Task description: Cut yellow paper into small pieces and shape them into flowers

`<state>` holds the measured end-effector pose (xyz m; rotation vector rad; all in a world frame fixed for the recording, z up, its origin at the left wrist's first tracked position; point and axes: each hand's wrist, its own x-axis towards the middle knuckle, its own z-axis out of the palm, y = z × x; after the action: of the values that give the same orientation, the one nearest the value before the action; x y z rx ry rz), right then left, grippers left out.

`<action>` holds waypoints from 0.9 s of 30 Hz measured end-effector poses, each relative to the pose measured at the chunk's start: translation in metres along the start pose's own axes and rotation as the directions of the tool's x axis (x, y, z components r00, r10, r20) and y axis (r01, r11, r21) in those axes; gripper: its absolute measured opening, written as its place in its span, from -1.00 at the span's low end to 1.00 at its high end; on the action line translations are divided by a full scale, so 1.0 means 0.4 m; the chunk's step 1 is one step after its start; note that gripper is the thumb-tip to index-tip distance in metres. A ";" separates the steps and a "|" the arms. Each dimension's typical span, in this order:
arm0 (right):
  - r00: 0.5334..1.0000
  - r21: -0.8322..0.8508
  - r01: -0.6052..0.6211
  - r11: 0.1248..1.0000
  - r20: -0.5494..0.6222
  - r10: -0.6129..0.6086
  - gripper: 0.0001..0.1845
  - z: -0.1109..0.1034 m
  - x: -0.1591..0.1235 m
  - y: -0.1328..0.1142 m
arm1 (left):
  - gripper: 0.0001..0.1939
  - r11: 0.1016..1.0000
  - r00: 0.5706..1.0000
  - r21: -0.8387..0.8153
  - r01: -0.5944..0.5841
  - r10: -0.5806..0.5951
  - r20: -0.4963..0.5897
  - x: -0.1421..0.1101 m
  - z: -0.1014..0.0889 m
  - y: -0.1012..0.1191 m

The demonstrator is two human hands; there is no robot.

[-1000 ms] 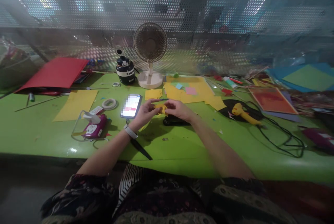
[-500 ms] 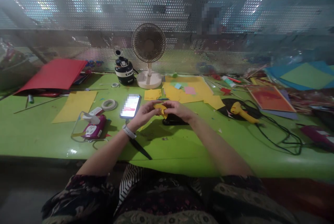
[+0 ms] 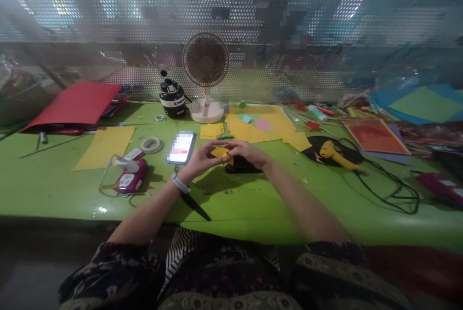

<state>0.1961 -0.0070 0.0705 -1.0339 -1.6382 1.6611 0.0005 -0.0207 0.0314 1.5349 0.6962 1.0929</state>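
Observation:
Between my two hands is a small yellow piece of folded paper (image 3: 219, 152), partly covered by fingers. My left hand (image 3: 201, 159) pinches it from the left, thumb and fingers closed. From the right, my right hand (image 3: 249, 154) grips its other side, fingertips meeting those of the left. Under and behind my right hand lies a black flat object (image 3: 238, 168), mostly hidden, its kind unclear. A phone (image 3: 182, 147) with a lit screen rests just left of my left hand. Small yellow paper pieces (image 3: 211, 130) lie beyond my hands.
A fan (image 3: 207, 110) and a dark bottle (image 3: 172, 100) stand at the back. To the right, a yellow glue gun (image 3: 338, 156) lies with its cable. On the left are a tape roll (image 3: 151, 145), a purple tissue pack (image 3: 132, 177), yellow paper (image 3: 105, 147) and red sheets (image 3: 77, 102).
The yellow paper piece has turned in my fingers and shows a wider face on the left. Both hands stay nearly in place, with slight finger shifts.

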 end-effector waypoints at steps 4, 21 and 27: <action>1.000 -0.023 0.012 1.000 0.006 -0.012 -0.69 0.005 -0.002 -0.002 | -0.50 1.000 1.000 0.008 0.008 -0.008 -0.008 0.003 -0.001 -0.002; 0.974 -0.408 0.144 0.901 -0.104 -0.203 -0.62 0.020 0.013 0.022 | -0.49 0.997 0.997 -0.034 0.073 -0.073 -0.005 0.004 -0.008 -0.012; 0.956 -0.409 0.207 0.889 -0.111 -0.273 -0.69 0.018 0.020 0.032 | -0.34 0.994 0.994 -0.051 0.101 -0.102 -0.028 0.004 -0.005 -0.026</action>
<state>0.1873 -0.0050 0.0564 -1.0695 -1.9432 1.0760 0.0004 -0.0157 0.0219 1.4280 0.7543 1.0514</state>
